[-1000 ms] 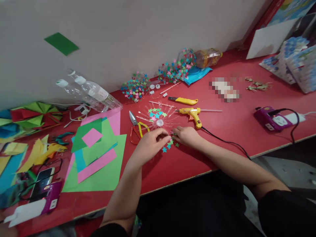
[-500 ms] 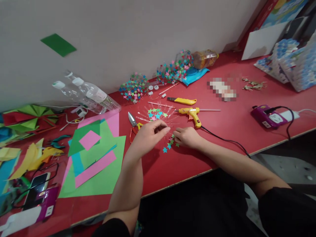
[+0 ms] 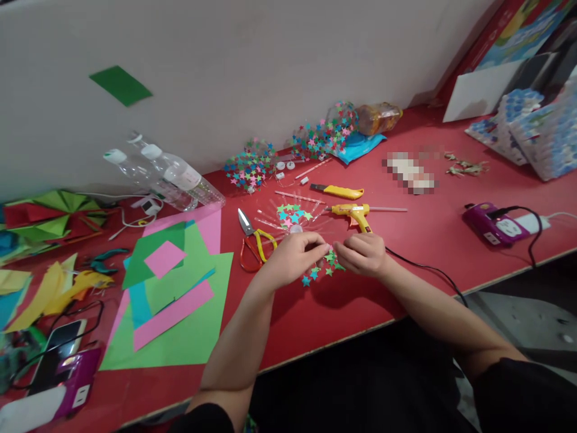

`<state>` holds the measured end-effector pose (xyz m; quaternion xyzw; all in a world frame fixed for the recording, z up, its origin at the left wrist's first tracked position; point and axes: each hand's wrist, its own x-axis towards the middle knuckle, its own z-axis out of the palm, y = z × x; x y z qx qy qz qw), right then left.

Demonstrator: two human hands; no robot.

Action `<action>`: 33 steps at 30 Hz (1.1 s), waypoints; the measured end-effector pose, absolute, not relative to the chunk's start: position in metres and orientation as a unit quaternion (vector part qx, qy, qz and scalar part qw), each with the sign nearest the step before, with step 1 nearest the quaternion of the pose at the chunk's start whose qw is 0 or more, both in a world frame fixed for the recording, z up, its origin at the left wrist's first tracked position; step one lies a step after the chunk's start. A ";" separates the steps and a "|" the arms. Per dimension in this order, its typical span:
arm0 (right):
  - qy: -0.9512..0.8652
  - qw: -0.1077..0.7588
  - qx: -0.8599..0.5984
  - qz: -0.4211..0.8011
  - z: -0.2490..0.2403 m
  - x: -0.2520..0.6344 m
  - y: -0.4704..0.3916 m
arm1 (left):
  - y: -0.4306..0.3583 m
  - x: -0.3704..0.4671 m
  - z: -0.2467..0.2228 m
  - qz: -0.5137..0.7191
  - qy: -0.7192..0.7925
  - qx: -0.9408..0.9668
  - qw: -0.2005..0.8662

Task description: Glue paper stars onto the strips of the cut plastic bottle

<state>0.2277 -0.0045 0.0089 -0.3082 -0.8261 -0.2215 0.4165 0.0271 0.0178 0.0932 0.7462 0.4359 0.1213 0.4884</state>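
left hand (image 3: 297, 260) and right hand (image 3: 364, 254) were curled nearly closed; contents couldn't be told. paper stars (image 3: 330, 258) lay beneath, near fringed clear plastic (image 3: 296, 229). risk judged: sideways sweep scattering stars, bumping glue gun (image 3: 353, 210).

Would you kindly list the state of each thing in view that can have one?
Scissors: blades together.
Glue gun: on its side, stick inserted.
Utility knife: lying flat; blade extension unclear.
Amber bottle: on its side, capped.
Labelled clear bottle: tilted, capped.
Right purple socket: black plug inserted.
Phone: face up, screen dark.
Left hand: fingertips together, grip unclear.
Right hand: fingers curled, grip unclear.
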 end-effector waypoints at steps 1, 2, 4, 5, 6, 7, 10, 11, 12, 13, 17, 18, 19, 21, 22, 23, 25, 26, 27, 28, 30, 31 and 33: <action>-0.822 0.420 -0.308 -0.229 0.010 0.227 -0.005 | 0.017 0.028 0.093 0.131 0.433 0.737 0.502; -0.820 0.420 -0.311 -0.232 0.011 0.227 -0.006 | 0.017 0.028 0.094 0.142 0.430 0.730 0.512; -0.823 0.411 -0.319 -0.229 0.013 0.227 -0.006 | 0.017 0.030 0.094 0.171 0.424 0.722 0.520; -0.824 0.406 -0.325 -0.224 0.013 0.227 -0.006 | 0.017 0.030 0.093 0.186 0.422 0.720 0.518; -0.823 0.400 -0.342 -0.214 0.014 0.228 -0.005 | 0.017 0.031 0.093 0.202 0.423 0.719 0.513; -0.816 0.393 -0.375 -0.200 0.014 0.230 -0.002 | 0.017 0.031 0.093 0.216 0.425 0.717 0.508; -0.739 0.332 -0.570 -0.134 0.012 0.244 0.009 | 0.019 0.028 0.093 0.267 0.445 0.706 0.483; -0.701 0.289 -0.643 -0.108 0.011 0.250 0.014 | 0.020 0.025 0.094 0.286 0.455 0.700 0.470; -0.670 0.241 -0.698 -0.080 0.010 0.257 0.019 | 0.021 0.022 0.095 0.306 0.466 0.693 0.458; -0.648 0.197 -0.734 -0.051 0.008 0.263 0.023 | 0.023 0.017 0.097 0.324 0.477 0.684 0.448; -0.633 0.134 -0.758 0.085 -0.001 0.276 0.034 | 0.032 -0.008 0.107 0.393 0.504 0.643 0.422; -0.633 0.146 -0.751 0.115 -0.003 0.276 0.036 | 0.035 -0.015 0.109 0.410 0.512 0.633 0.412; -0.632 0.162 -0.745 0.138 -0.004 0.276 0.037 | 0.037 -0.020 0.111 0.426 0.518 0.623 0.403; -0.623 0.193 -0.741 0.163 -0.006 0.275 0.039 | 0.040 -0.029 0.113 0.440 0.526 0.611 0.396; -0.616 0.205 -0.742 0.167 -0.006 0.275 0.040 | 0.041 -0.031 0.113 0.441 0.528 0.609 0.395; -0.610 0.211 -0.746 0.165 -0.005 0.276 0.040 | 0.042 -0.032 0.113 0.438 0.529 0.611 0.394; -0.577 0.269 -0.748 0.189 0.000 0.278 0.040 | 0.042 -0.031 0.112 0.427 0.529 0.620 0.391; -0.550 0.327 -0.734 0.228 0.003 0.279 0.039 | 0.041 -0.029 0.111 0.418 0.528 0.627 0.391; -0.517 0.396 -0.703 0.286 0.007 0.279 0.037 | 0.041 -0.027 0.110 0.408 0.525 0.635 0.393; -0.479 0.462 -0.654 0.359 0.011 0.278 0.035 | 0.040 -0.024 0.109 0.397 0.523 0.642 0.396; -0.412 0.533 -0.543 0.501 0.017 0.274 0.030 | 0.039 -0.017 0.106 0.375 0.518 0.654 0.405; -0.396 0.533 -0.506 0.551 0.020 0.270 0.027 | 0.038 -0.014 0.104 0.364 0.516 0.659 0.409; -0.370 0.532 -0.460 0.607 0.023 0.262 0.020 | 0.037 -0.008 0.100 0.348 0.516 0.666 0.412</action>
